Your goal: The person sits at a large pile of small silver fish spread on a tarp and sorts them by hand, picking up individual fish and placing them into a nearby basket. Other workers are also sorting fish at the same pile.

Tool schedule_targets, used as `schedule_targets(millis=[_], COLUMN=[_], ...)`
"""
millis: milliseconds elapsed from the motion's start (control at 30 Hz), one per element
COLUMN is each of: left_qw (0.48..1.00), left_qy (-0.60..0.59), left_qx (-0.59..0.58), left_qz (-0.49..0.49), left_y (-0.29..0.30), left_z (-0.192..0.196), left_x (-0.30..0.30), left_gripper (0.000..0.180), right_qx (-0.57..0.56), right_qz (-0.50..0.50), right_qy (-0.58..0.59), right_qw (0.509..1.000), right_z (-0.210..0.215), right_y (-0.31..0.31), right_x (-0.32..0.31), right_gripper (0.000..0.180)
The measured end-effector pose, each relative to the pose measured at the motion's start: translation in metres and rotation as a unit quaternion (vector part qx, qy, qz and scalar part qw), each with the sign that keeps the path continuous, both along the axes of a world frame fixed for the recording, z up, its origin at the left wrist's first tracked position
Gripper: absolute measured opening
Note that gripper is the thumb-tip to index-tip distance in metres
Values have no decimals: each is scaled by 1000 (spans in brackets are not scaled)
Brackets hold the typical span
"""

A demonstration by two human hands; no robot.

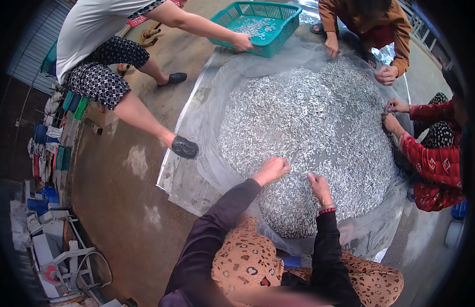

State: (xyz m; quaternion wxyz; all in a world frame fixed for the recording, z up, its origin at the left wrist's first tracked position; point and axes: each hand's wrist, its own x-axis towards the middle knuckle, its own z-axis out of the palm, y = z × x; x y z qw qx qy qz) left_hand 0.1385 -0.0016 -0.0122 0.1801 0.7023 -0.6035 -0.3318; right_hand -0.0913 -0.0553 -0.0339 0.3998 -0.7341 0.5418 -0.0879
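A broad heap of small silvery fish (309,128) lies spread on a pale mesh net (209,153) in front of me. Over its near left part is my left hand (272,170), fingers bent and pressed together; what they hold, if anything, is too small to make out. My right hand (320,188), with a red bead bracelet (327,210) at the wrist, is a little nearer, low over the fish. Its thumb and fingers are drawn together in a pinch, and their contents cannot be seen.
At the far side, a person in a white shirt grips a green plastic basket (278,46) with some fish inside. Another in a brown jacket (396,25) and one in red sleeves (432,158) reach to the heap's edge. Metal equipment (58,250) stands at lower left.
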Motion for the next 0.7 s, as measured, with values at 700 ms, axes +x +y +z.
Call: schedule_targets(millis=[700], left_qw=[535], left_qy=[768], left_qx=[229], left_qz=[269], left_y=[14], left_z=[33], left_x=[-38], left_gripper=[52], right_qx=[-100], right_qz=[212], right_qy=[-13], right_qw=[972], right_z=[132], right_y=[19], right_x=[49], right_gripper=[28])
